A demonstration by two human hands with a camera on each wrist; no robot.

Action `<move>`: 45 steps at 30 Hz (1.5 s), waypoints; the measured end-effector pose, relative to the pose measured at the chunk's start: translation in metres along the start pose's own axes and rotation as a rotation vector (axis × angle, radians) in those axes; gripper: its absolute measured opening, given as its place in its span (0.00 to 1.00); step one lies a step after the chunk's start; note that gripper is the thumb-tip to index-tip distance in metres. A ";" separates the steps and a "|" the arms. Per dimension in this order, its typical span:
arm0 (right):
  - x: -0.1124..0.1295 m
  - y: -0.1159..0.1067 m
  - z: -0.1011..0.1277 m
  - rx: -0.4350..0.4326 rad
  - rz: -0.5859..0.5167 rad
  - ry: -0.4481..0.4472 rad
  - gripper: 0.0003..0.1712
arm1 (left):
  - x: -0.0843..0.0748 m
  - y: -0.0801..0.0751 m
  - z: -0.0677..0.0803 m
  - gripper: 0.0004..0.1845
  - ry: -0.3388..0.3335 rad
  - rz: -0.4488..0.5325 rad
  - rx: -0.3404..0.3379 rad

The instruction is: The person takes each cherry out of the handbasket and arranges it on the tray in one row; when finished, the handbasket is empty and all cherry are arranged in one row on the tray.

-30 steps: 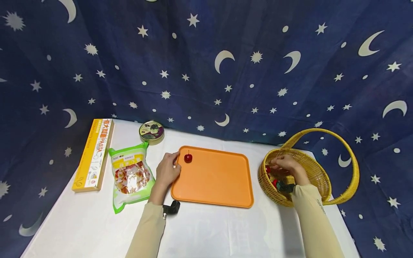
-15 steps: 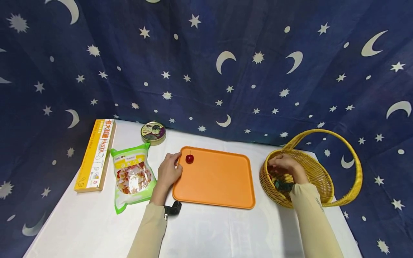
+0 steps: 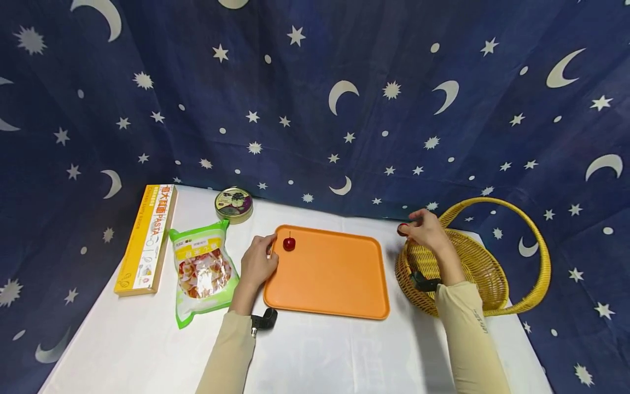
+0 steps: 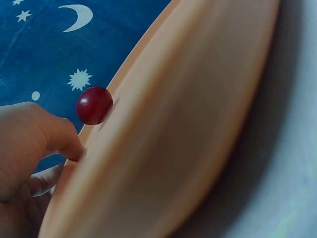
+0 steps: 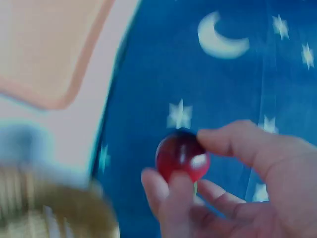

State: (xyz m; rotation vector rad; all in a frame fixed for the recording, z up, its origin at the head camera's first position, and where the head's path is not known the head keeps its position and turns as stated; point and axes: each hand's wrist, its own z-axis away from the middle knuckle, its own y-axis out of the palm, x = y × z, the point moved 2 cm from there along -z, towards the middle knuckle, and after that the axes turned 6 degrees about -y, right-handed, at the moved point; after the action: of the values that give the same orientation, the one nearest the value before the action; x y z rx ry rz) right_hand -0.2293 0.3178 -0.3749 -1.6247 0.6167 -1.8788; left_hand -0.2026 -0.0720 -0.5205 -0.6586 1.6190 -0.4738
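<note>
One cherry (image 3: 289, 244) is already parked on the orange tray (image 3: 327, 273), over in the far left corner with its stem sticking up, so that one looks done. A second cherry (image 5: 182, 156) is clamped between the thumb and fingers of the right hand (image 3: 428, 230), held just outside the wicker basket's (image 3: 484, 273) far left rim and well apart from the tray, so not set down yet. The tray's left rim is pinched by the left hand (image 3: 258, 260), fingers curled round it. Whether more cherries are left can't really be told, part of the basket's inside being blocked.
</note>
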 end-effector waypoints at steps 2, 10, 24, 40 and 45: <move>0.010 0.021 -0.005 -0.006 0.009 -0.080 0.32 | 0.001 0.000 0.000 0.27 -0.001 0.000 0.001; 0.039 0.114 -0.026 0.000 0.001 -0.257 0.36 | 0.001 0.003 0.001 0.27 -0.001 0.006 0.010; 0.054 0.188 -0.041 0.089 -0.117 -0.264 0.42 | -0.002 0.007 0.001 0.28 0.023 0.033 -0.006; 0.059 0.216 -0.042 0.108 -0.171 -0.288 0.20 | 0.001 0.004 -0.001 0.28 -0.010 0.013 0.012; 0.059 0.220 -0.043 0.106 -0.181 -0.275 0.17 | 0.002 0.001 -0.001 0.27 -0.015 0.013 0.004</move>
State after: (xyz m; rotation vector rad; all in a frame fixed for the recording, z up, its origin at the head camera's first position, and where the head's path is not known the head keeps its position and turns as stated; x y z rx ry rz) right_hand -0.2504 0.1161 -0.4876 -1.8759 0.2573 -1.7336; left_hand -0.2037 -0.0726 -0.5227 -0.6464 1.6073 -0.4612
